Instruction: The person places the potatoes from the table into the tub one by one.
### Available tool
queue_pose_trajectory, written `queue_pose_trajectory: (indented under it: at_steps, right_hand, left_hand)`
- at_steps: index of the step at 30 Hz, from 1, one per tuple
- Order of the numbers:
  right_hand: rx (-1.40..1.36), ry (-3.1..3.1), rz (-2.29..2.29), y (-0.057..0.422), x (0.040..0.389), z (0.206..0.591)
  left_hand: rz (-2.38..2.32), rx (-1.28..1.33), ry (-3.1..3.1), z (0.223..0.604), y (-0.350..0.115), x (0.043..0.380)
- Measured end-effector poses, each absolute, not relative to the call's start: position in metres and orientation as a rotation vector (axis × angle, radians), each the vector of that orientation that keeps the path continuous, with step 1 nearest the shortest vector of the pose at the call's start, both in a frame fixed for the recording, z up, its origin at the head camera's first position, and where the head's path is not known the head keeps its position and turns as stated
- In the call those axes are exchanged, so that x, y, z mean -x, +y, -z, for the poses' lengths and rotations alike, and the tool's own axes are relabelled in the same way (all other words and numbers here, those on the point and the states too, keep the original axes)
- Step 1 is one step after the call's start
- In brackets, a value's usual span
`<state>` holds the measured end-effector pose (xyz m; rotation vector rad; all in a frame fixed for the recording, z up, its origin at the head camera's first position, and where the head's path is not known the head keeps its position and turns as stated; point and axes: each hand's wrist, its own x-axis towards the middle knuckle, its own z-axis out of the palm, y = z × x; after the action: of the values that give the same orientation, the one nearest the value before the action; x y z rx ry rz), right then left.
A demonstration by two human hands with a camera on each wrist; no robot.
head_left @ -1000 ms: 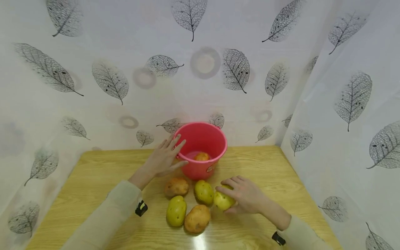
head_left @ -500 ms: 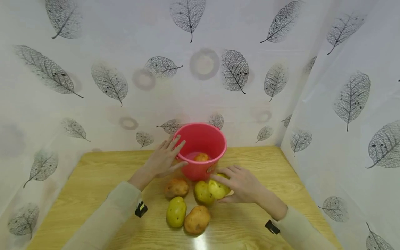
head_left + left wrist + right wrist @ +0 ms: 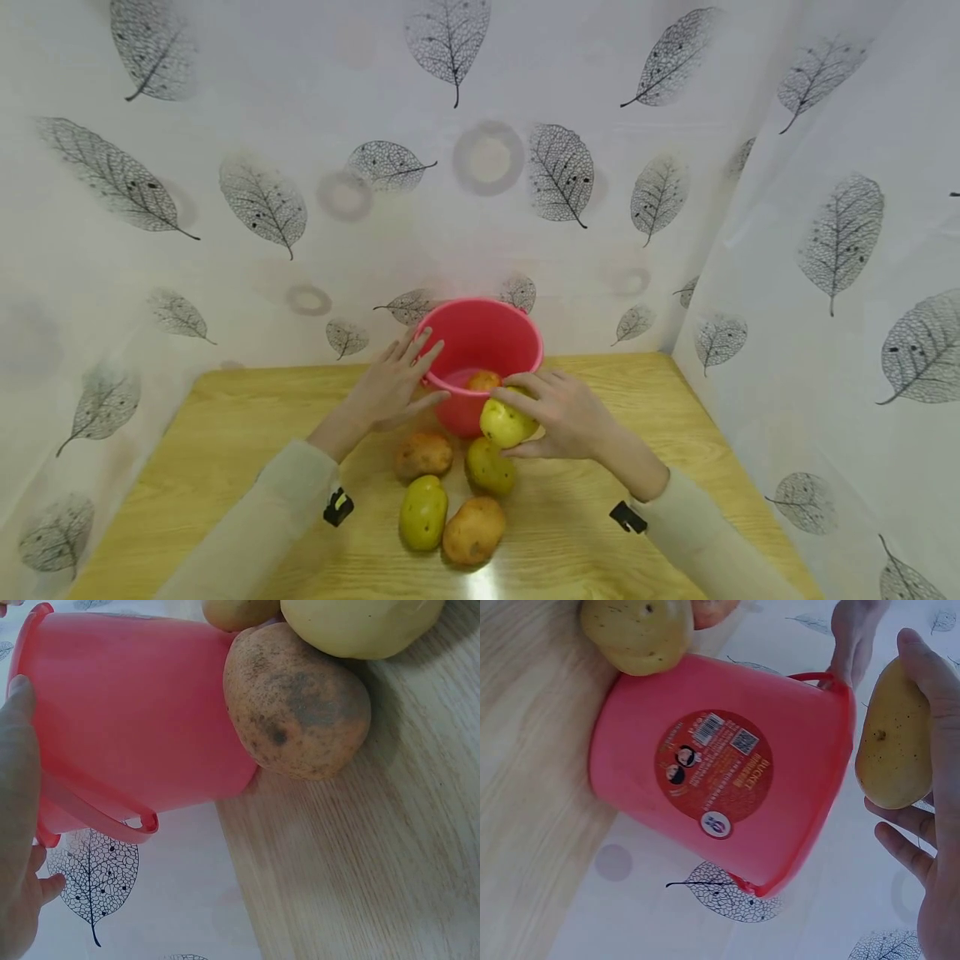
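A pink bucket (image 3: 463, 413) stands upright near the table's back edge, one brown potato (image 3: 483, 381) visible inside. My left hand (image 3: 390, 385) rests against its left rim, fingers extended and spread; the left wrist view shows the thumb along the rim. My right hand (image 3: 567, 417) grips a yellow potato (image 3: 507, 423) between thumb and fingers, close to the bucket's front right rim. In the right wrist view, that held potato (image 3: 895, 742) is beside the bucket's mouth. In front of the bucket lie a brown potato (image 3: 424, 456) and a yellow-green potato (image 3: 490, 468).
Nearer the front of the wooden table (image 3: 247, 450) lie another yellow-green potato (image 3: 423, 513) and another brown potato (image 3: 474, 532). A leaf-patterned white curtain (image 3: 315, 275) hangs behind the table and along its sides.
My right hand has lifted the yellow potato off the table and carried it up and left, to the bucket's front right rim. The left hand stays at the bucket.
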<state>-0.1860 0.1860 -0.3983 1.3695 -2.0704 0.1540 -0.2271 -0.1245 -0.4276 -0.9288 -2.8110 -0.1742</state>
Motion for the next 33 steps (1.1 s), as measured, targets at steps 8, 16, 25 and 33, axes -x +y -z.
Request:
queue_pose_trajectory:
  at_steps: [8,16,25,33]
  right_hand:
    - [-1.357,-2.062,-0.198,0.177,0.2,0.385]
    - [-1.322,-2.075,-0.185,0.174,0.215,0.377]
    - [-1.255,-2.149,-0.18,0.17,0.235,0.373]
    - [-1.229,-2.203,-0.174,0.165,0.251,0.373]
  left_hand:
    - [0.215,0.92,-2.816,0.428,-0.126,0.226]
    - [0.208,0.918,-2.812,0.429,-0.126,0.227]
    - [0.202,0.923,-2.826,0.428,-0.125,0.228]
    - [0.207,0.912,-2.836,0.427,-0.125,0.227]
